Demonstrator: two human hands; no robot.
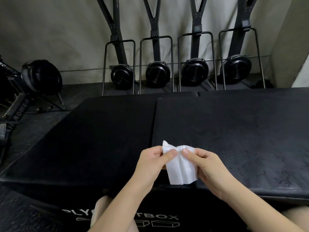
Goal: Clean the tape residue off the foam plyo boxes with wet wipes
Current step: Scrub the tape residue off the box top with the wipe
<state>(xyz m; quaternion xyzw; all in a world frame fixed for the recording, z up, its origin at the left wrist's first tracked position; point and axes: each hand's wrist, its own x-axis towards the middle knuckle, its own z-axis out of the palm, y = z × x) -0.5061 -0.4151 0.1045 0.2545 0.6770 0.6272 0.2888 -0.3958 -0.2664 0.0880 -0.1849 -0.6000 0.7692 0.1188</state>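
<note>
Both hands meet above the near edge of the black plyo boxes [234, 131]: the left hand [154, 162] and right hand [204, 164] each pinch the white wet wipe [181, 169] between thumb and curled fingers, forearms angled inward.

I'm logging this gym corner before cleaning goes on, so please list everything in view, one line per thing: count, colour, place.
foam plyo boxes: at least two tops, black, side by side in the middle; white lettering on the near face.
wet wipe: one, white, partly folded, held above the seam between the boxes.
ski machines: four, black, upright in a row along the back wall.
rowing machine: one, black, on the floor at far left.
wall: grey, behind the machines.
floor: dark, speckled, at left.
left hand: one, pinches the wipe's left side.
right hand: one, pinches the wipe's right side.
</note>
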